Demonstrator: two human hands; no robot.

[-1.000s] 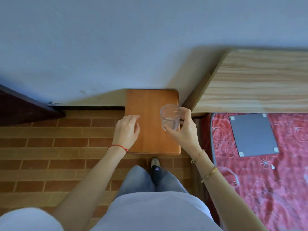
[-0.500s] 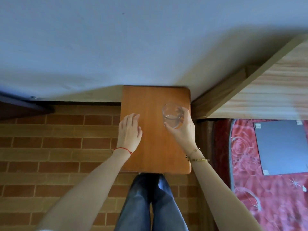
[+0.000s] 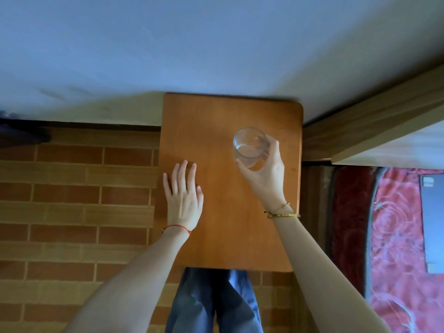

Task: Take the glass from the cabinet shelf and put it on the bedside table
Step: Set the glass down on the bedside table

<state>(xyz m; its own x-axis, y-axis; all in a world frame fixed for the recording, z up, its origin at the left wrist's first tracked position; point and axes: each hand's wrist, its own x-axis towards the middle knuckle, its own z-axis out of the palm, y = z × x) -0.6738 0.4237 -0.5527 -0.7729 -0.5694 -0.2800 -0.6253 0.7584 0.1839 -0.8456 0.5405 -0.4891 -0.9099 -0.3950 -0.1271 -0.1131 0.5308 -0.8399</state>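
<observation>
A clear, round glass [image 3: 249, 146] is gripped from the side by my right hand [image 3: 266, 175], over the right half of the orange-brown wooden bedside table [image 3: 216, 236]. Whether its base touches the tabletop I cannot tell. My left hand [image 3: 183, 200] lies flat and empty, fingers spread, on the table's left edge. The cabinet is out of view.
A pale wall [image 3: 192, 44] runs behind the table. A light wooden headboard [image 3: 384, 131] and a bed with a red patterned cover [image 3: 396, 248] lie to the right. Brick-patterned floor [image 3: 72, 200] lies to the left. My legs in blue trousers [image 3: 213, 301] are below the table.
My view has moved closer over the table. My right hand with the glass has come lower over the table's right half. My left hand has settled flat on the left edge.
</observation>
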